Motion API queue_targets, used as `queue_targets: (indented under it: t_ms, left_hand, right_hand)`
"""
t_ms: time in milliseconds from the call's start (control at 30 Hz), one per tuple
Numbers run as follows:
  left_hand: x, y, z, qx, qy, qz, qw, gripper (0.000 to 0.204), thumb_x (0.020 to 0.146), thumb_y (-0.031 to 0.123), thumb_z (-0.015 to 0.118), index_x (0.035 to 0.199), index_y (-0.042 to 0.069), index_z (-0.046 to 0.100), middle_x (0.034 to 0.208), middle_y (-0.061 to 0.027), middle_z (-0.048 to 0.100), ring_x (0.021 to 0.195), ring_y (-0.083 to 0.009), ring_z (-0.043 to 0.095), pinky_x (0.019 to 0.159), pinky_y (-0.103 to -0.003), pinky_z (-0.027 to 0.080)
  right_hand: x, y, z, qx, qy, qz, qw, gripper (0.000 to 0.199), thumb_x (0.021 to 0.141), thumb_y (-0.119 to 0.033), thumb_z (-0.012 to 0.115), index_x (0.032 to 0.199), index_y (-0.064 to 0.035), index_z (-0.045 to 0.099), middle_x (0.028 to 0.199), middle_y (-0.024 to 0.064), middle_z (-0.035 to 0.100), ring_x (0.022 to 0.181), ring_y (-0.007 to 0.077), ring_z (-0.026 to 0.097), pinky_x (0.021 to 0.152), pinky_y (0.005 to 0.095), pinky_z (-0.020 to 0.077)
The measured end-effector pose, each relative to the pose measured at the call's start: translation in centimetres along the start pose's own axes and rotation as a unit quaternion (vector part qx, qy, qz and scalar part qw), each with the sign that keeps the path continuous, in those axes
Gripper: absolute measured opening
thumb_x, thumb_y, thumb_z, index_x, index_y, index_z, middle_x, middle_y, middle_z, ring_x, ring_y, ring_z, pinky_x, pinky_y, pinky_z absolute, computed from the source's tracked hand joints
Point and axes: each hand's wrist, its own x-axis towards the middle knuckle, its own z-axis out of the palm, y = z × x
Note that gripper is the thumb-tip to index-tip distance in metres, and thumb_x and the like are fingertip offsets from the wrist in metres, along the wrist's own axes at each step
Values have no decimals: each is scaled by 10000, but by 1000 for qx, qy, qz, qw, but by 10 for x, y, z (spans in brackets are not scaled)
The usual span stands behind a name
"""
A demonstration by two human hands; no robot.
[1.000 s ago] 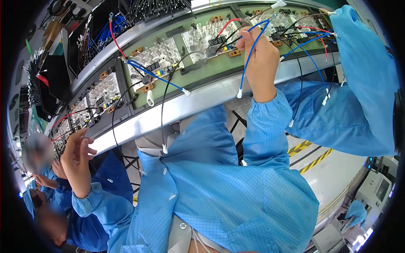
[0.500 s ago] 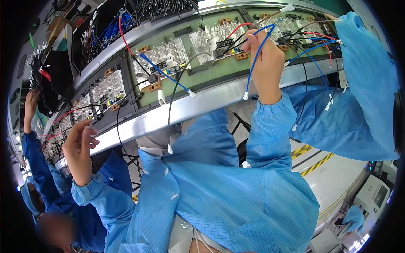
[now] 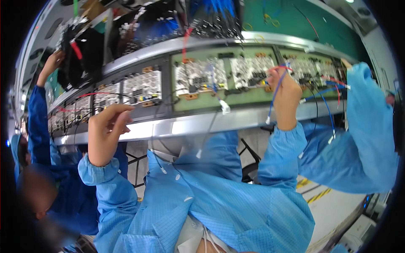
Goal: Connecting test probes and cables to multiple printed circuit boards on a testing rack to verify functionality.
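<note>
My right hand [image 3: 287, 101] is over the green-framed circuit boards, its fingers pinched on a blue wire [image 3: 275, 95]. The wire hangs down to a white terminal at the edge of the metal rail. A red wire [image 3: 282, 67] shows at the same fingertips; whether I grip it too I cannot tell. My left hand [image 3: 105, 133] is above the rail at the left, thumb and fingers apart, holding nothing. Closest to it is a circuit board [image 3: 143, 88] in a dark frame. A white connector [image 3: 224, 107] on a blue lead overhangs the rail between my hands. Motion blurs the picture.
Dark bins of wires [image 3: 154, 31] stand behind the metal rail [image 3: 202, 124]. A green work surface [image 3: 287, 21] lies at the far right. Co-workers flank me: a dark blue sleeve [image 3: 39, 114] reaches in at the left, a light blue sleeve [image 3: 365, 109] at the right.
The view has swung, shifting the scene rightward and down and showing more of the far surface. My left hand has risen slightly toward the boards. My right hand still pinches the blue wire.
</note>
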Motion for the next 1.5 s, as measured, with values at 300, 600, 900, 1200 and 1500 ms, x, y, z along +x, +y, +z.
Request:
queue_targets:
  t_ms: [300, 600, 900, 1200, 1500]
  left_hand:
    - [134, 119, -23, 208, 13, 366, 907, 191, 911, 144, 535, 1021, 11, 618, 742, -116, 623, 637, -171, 628, 561, -309, 513]
    - [319, 66, 76, 435, 133, 301, 838, 188, 835, 195, 625, 971, 77, 679, 1055, -160, 622, 972, -323, 632, 815, -436, 522]
    - [363, 82, 79, 437, 2, 190, 879, 210, 865, 173, 549, 900, 26, 695, 881, -179, 689, 844, -322, 679, 730, -438, 538]
    - [407, 90, 103, 269, -45, 281, 920, 374, 862, 323, 530, 785, -8, 685, 697, -171, 653, 682, -300, 675, 605, -386, 523]
    - [426, 60, 155, 366, -62, 261, 891, 418, 820, 379, 581, 1007, 23, 693, 1061, -189, 666, 954, -343, 650, 836, -427, 503]
  right_hand:
    - [0, 11, -1, 8, -66, 30, 997, 132, 956, -98, 527, 919, 18, 579, 726, 70, 623, 641, 134, 584, 565, 269, 459]
    - [-27, -28, -40, -120, -81, -12, 989, 223, 907, -65, 533, 1118, -87, 601, 906, 136, 647, 824, 312, 637, 698, 375, 485]
    - [-70, -86, -87, -92, -15, -67, 993, 230, 907, -12, 512, 1118, -26, 603, 1015, 125, 628, 869, 220, 616, 733, 294, 479]
    - [-98, -109, -77, -25, 6, -111, 994, 245, 811, 30, 566, 1042, 1, 641, 988, 153, 644, 862, 300, 627, 763, 347, 497]
    - [-129, -103, -81, -17, -48, -85, 995, 275, 753, 54, 575, 1007, -11, 656, 969, 139, 658, 838, 296, 638, 727, 345, 509]
